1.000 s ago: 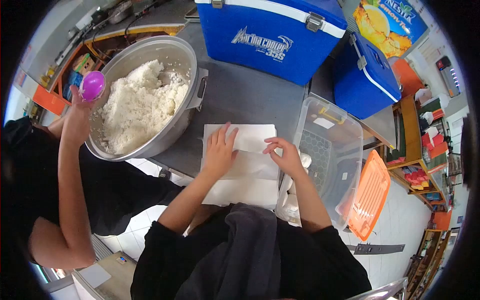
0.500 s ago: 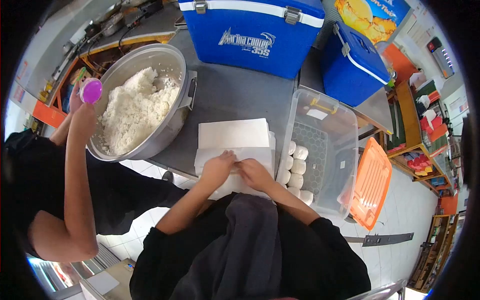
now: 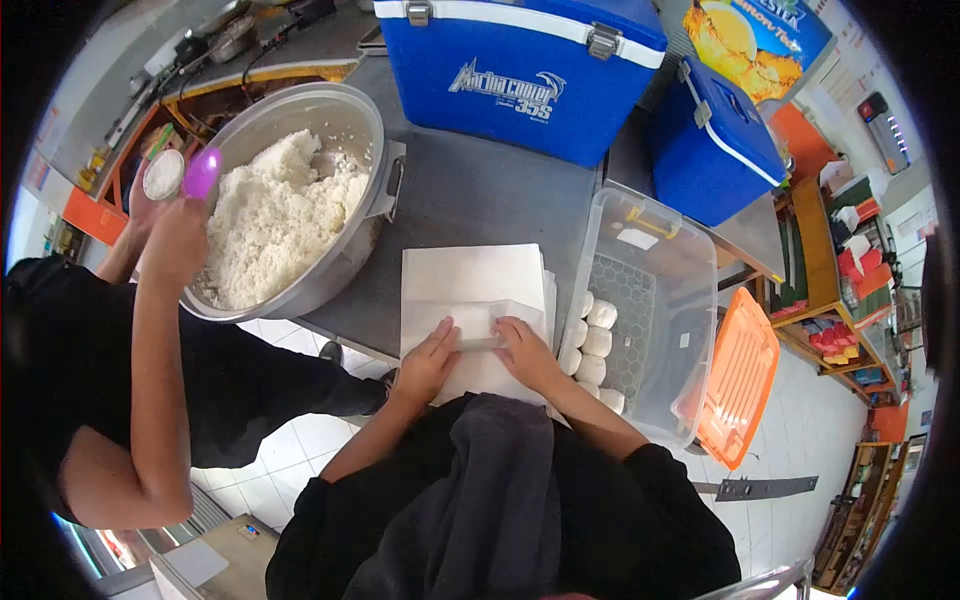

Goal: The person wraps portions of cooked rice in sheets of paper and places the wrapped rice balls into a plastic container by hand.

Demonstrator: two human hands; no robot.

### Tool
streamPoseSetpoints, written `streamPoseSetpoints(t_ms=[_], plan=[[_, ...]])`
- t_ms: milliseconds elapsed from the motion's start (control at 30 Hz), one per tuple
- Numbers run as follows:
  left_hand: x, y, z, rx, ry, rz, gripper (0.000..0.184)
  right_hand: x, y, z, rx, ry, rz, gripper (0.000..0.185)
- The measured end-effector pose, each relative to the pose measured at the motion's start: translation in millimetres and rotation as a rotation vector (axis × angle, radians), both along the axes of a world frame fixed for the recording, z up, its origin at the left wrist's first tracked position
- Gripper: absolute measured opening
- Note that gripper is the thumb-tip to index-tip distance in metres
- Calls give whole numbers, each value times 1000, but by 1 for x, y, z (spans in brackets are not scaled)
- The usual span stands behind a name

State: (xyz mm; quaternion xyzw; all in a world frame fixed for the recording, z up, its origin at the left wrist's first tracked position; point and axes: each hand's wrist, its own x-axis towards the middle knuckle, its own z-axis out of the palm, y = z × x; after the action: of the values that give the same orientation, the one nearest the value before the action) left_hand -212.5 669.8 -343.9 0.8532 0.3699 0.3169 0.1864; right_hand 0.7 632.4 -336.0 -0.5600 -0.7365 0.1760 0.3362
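Note:
A white paper packet (image 3: pixel 475 327), partly rolled, lies on a stack of white paper sheets (image 3: pixel 470 272) at the table's front edge. My left hand (image 3: pixel 427 365) grips its left end. At the right end, the fingers of my right hand (image 3: pixel 523 352) press on the folded paper. What the paper encloses is hidden. Just to the right, several white wrapped bundles (image 3: pixel 596 342) sit along the left side of a clear plastic bin (image 3: pixel 668 400).
A large metal pot (image 3: pixel 372 180) of white rice (image 3: pixel 285 220) stands at left. Beside it, a co-worker holds a purple spoon (image 3: pixel 203 172) and a small filled cup (image 3: pixel 164 174). Two blue coolers (image 3: pixel 520 95) stand behind. An orange lid (image 3: pixel 740 385) leans right of the bin.
My hands have moved apart to the packet's two ends, and the paper now forms a roll. The co-worker's purple spoon has shifted off the cup toward the pot.

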Motion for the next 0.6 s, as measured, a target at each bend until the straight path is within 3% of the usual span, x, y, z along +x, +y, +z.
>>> streamPoseSetpoints(t_ms=[33, 100, 167, 200, 267, 400, 467, 500, 567, 600], plan=[[-5, 3, 0, -5, 1, 4, 40, 8, 2, -9, 17, -47, 35, 29], [-13, 12, -1, -262, -46, 92, 29, 19, 2, -23, 19, -93, 71, 28], [-16, 31, -6, -274, -133, 110, 20, 29, 12, -27, -133, -93, 87, 28], [-19, 41, -4, -445, -117, 82, 21, 27, 18, -20, -138, -94, 90, 28], [-14, 59, 19, -649, 47, 71, 20, 16, 32, 1, -427, 123, -65, 26], [15, 73, 27, -538, 209, 137, 18, -1, 54, 19, -296, -158, -208, 19], [30, 73, 28, 153, 407, 239, 17, -3, 63, 41, 19, -572, -170, 25], [31, 75, 32, 150, 406, 237, 17, 0, 70, 40, 16, -574, -171, 25], [33, 77, 42, -176, 673, 127, 17, 5, 81, 30, -399, -619, -18, 24], [33, 73, 38, -174, 672, 126, 17, 7, 79, 25, -399, -620, -20, 24]])
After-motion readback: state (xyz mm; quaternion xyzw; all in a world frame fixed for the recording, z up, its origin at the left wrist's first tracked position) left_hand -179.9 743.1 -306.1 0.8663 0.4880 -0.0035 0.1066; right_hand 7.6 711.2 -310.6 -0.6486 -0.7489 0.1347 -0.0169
